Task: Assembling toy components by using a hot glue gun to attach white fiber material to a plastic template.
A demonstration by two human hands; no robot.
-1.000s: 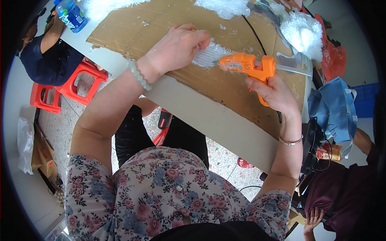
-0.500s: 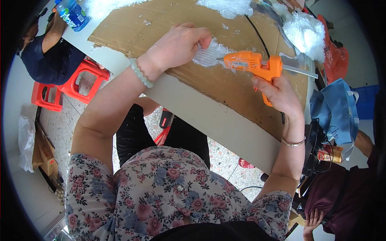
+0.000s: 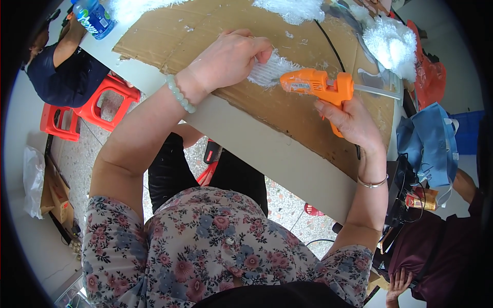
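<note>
My right hand [image 3: 357,123] grips an orange hot glue gun [image 3: 336,88] by its handle, fingers wrapped around it. A clear glue stick [image 3: 377,91] sticks out of its back end. The nozzle points left, close to the right side of a white ribbed piece with fuzzy, fringed edges [image 3: 269,73]. That piece lies on the cardboard sheet [image 3: 303,115]. My left hand [image 3: 228,59] is closed at the piece's left edge, thumb and fingers pinched together; the fingertips are partly hidden.
White fluffy clumps [image 3: 390,45] lie along the far side of the table [image 3: 287,151]. A black cord [image 3: 333,43] runs over the cardboard. At the far left stands a blue bottle [image 3: 93,19], near a seated person and red stools [image 3: 105,105]. A blue bag [image 3: 429,143] hangs at the right, beside another person.
The glue gun in my right hand has shifted slightly left and a little nearer to me. My left hand stays nearly in place at the white piece.
</note>
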